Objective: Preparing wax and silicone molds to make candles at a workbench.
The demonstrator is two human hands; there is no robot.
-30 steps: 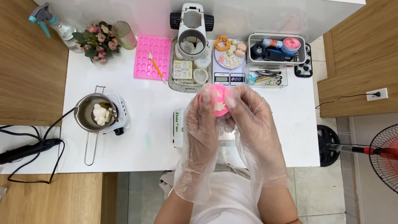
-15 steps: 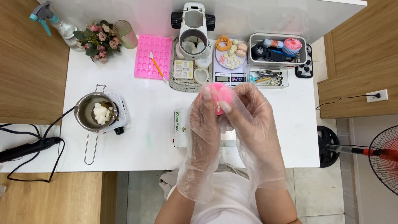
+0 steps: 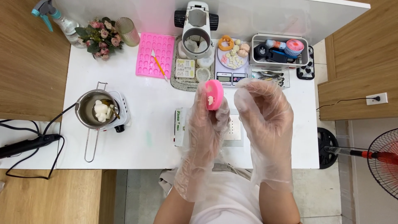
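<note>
In the head view, a small round pink mould [image 3: 214, 94] is held up over the white table [image 3: 137, 103], pinched at its rim by the fingertips of the gloved left hand [image 3: 206, 124], with a pale cast piece [image 3: 210, 100] seen sitting in its face. The gloved right hand [image 3: 265, 120] is held just beside the mould, to its right and apart from it, with its fingers loosely curled and nothing seen in them. The mould is judged to be light, soft and bendable, probably silicone, so that it would give under a squeeze; under thin plastic gloves it may also be slippery, and a hold at opposite edges of the rim is thought safest. The pale piece is judged small and brittle, likely to chip if pried, so pressure from the back of the mould would suit it better than a pull at the piece itself. Behind the mould, a digital scale [image 3: 229, 78] bearing a plate of small pale casts is seen. Far left of the mould, a steel pot [image 3: 92, 110] with white lumps is set on a small hotplate. Behind and left of the mould, a flat pink tray mould [image 3: 154, 56] is laid.
</note>
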